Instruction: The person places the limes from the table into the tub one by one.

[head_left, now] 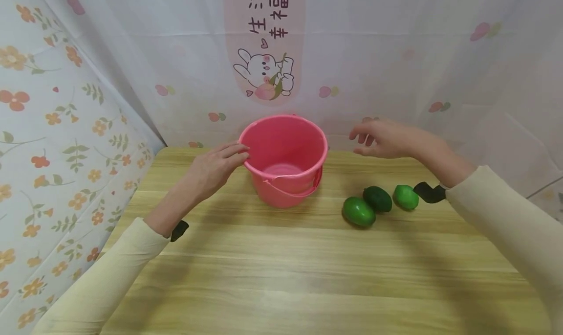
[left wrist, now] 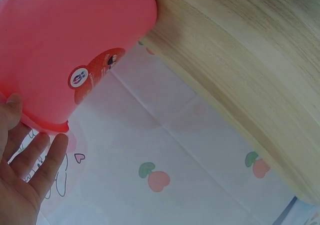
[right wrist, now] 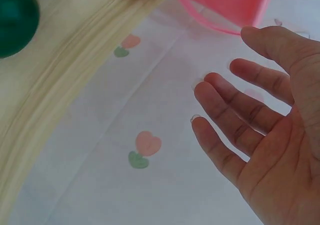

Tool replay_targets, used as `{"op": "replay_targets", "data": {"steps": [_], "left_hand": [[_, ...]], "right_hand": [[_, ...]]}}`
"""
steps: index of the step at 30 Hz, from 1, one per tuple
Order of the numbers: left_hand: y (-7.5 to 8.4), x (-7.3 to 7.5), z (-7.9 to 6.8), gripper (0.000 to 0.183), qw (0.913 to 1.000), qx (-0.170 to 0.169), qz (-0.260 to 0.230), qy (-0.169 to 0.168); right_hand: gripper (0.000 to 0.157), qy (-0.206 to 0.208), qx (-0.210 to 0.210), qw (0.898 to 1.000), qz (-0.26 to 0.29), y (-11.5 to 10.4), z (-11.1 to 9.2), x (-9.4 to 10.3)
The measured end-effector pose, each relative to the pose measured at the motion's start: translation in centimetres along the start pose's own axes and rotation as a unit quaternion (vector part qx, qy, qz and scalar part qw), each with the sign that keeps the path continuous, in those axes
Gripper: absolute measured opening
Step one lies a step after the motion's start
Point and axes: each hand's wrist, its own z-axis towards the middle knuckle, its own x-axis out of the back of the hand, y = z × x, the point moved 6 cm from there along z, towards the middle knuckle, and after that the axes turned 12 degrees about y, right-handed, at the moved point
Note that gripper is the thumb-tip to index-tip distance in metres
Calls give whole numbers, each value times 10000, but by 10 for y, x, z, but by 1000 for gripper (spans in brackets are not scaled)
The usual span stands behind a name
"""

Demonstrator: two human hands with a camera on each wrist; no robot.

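Observation:
A pink plastic bucket (head_left: 283, 190) stands upright on the table, its mouth facing up and its handle hanging down the near side. My left hand (head_left: 215, 168) is at the left of the bucket's rim, fingers nearly straight and fingertips at the edge. In the left wrist view, the thumb (left wrist: 12, 105) overlaps the rim and the fingers are spread. Right of the bucket, my right hand (head_left: 387, 137) is raised with loosely bent fingers and holds nothing. Nearer me on the table lie a glossy green oval fruit (head_left: 359, 212), a dark green fruit (head_left: 377, 198) and a lighter green fruit (head_left: 406, 197).
The wooden table (head_left: 264, 271) reaches back to a white printed cloth (head_left: 374, 71) hanging behind it. A flowered cloth (head_left: 66, 129) hangs along the left side. Dark straps show at both wrists.

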Motion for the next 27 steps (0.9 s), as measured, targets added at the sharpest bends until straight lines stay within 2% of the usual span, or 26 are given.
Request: {"op": "replay_targets", "data": {"steps": [27], "left_hand": [[1, 0, -1, 47, 9999, -114, 28, 8]], "right_hand": [[24, -6, -502, 9987, 54, 51, -46, -5]]}}
